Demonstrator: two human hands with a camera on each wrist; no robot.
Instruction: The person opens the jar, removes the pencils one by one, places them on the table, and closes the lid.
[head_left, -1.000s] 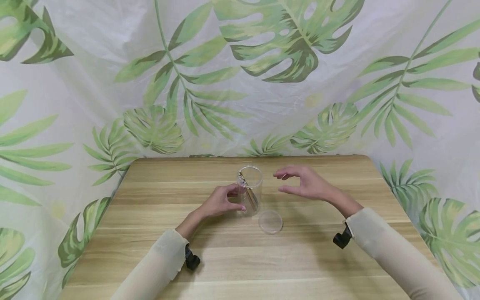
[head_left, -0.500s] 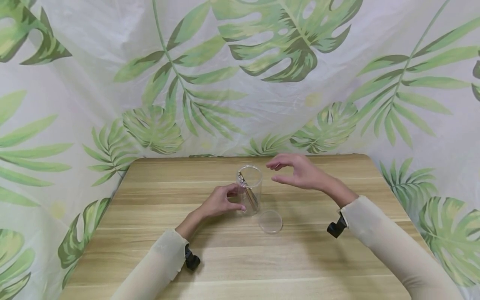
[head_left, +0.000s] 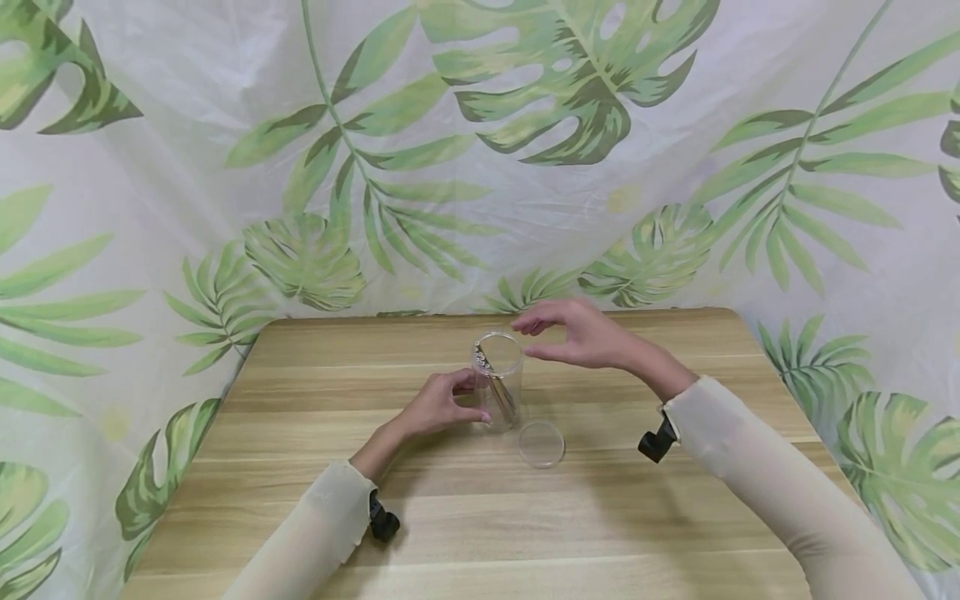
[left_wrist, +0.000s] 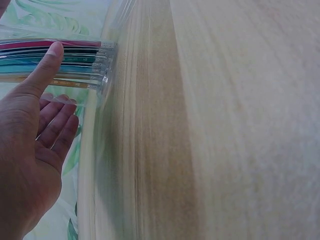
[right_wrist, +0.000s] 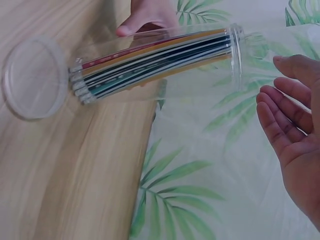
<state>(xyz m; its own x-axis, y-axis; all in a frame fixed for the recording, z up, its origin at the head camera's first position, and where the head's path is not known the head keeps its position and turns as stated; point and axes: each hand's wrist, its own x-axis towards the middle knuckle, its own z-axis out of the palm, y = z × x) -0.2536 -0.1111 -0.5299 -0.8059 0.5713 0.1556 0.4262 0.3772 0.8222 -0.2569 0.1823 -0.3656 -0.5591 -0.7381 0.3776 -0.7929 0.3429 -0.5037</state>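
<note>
In the head view, the left hand [head_left: 435, 404] grips a clear jar [head_left: 511, 385] low on its wall, thumb on the near side and fingers behind. The jar stands upright just right of that hand, a bundle of slender rods [head_left: 500, 396] leaning inside it. The right hand [head_left: 588, 337] hovers beside the jar's upper rim, thumb and bent fingers parted, holding nothing — its tips lie very near the rim's edge. Below the right hand and beyond the left thumb, a round clear lid [head_left: 542, 444] lies flat on the table [head_left: 337, 342], just beside the jar's foot. Wood stretches from the left hand out to the table's left edge, and from the right hand to the right edge. The far edge runs behind both hands, with a leaf-print cloth [head_left: 420, 225] rising past it.

In the left wrist view, the thumb lies across the jar wall over the rods, the other fingers slightly separated on the opposite side; whether each fingertip touches cannot be told.

In the right wrist view, the jar's unlidded rim faces the right fingers — a visible gap lies between them, giving the hand room. The lid is at the jar's foot, away from that hand, and the table's edge passes behind the jar.
</note>
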